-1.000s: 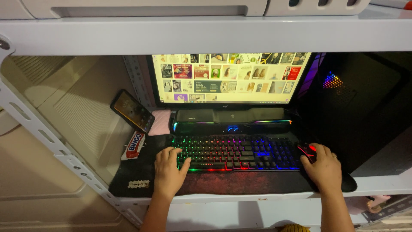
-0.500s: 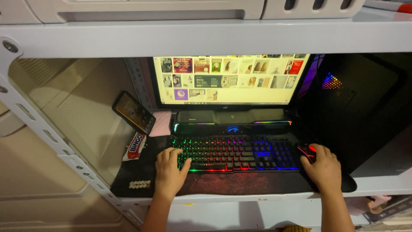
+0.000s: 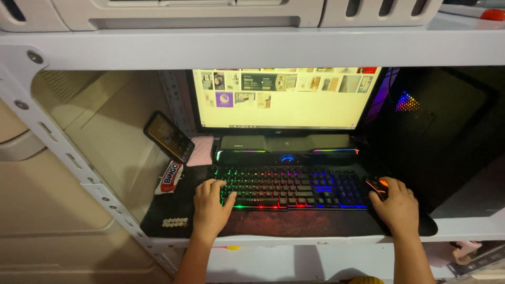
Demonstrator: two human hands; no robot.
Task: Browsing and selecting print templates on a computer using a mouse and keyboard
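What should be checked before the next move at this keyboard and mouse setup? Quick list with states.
1. Left hand on the rainbow-backlit black keyboard: ok, fingers rest on its left end.
2. Right hand on the black mouse with red glow: ok, the hand covers most of it.
3. Flat black-framed monitor lit: ok, shows a page of small picture tiles.
4. Black phone with lit screen stable: cannot tell, it leans tilted left of the monitor; its support is hidden.
5. Red and white snack packet clear of the left hand: ok, it lies apart, left of the keyboard.
6. Black desk mat flat under the keyboard: ok.
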